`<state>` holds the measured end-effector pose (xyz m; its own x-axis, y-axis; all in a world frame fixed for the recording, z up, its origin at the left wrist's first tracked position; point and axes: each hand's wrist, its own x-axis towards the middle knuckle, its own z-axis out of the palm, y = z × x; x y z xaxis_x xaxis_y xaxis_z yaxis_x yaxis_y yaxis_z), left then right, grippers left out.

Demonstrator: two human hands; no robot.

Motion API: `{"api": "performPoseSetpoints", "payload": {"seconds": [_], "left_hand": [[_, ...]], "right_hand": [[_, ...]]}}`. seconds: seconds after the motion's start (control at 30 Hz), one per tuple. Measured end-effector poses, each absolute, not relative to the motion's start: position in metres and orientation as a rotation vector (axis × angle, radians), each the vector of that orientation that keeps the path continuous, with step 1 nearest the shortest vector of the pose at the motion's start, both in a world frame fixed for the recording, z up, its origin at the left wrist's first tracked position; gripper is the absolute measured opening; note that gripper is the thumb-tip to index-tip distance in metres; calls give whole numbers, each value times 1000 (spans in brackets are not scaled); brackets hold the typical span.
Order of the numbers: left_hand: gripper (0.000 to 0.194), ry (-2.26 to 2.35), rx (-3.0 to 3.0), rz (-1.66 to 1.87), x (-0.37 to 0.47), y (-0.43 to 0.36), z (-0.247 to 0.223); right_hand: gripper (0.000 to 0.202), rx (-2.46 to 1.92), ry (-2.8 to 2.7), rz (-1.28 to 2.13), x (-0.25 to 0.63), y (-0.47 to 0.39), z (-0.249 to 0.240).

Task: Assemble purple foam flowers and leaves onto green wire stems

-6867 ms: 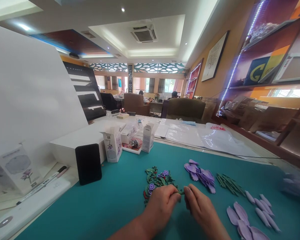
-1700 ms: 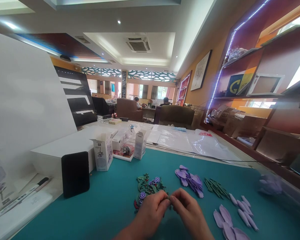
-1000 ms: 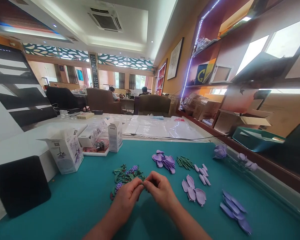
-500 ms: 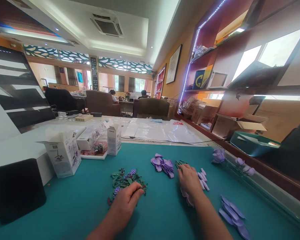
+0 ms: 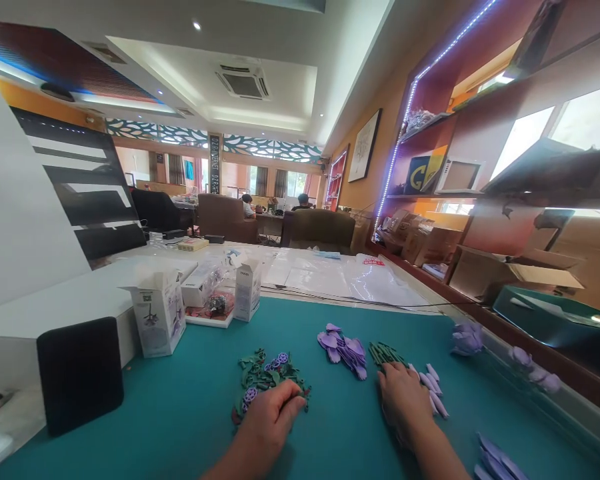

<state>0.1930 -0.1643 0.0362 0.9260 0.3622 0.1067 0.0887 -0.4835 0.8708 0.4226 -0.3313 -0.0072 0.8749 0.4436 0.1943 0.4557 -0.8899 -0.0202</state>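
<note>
A pile of small green parts with purple wheel-like pieces lies left of the middle of the teal mat. My left hand is closed at the pile's right edge, thumb against fingers; what it pinches is too small to name. My right hand is held low over the mat just below a bundle of green sticks, its fingertips bent down and partly hidden. Between the hands, farther back, lie purple petal pieces. Pale pink pieces lie right of my right hand, and long purple pieces sit nearer the front.
White boxes and a tray with a plastic-wrapped item stand at the back left, beside a black panel. Purple flowers lie along the right edge. Plastic sheets cover the far table; people sit beyond.
The view has tilted up and turned left. My right hand has drawn back from the green sticks, uncovering more of them. My left hand stays pinched at the pile.
</note>
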Motion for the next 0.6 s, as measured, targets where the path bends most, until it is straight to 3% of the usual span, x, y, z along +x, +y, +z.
{"api": "performPoseSetpoints", "payload": {"seconds": [0.6], "left_hand": [[34,310,2020,282,189,-167,43]], "right_hand": [[36,-2996,-737,-106,434,-332,-6]]}}
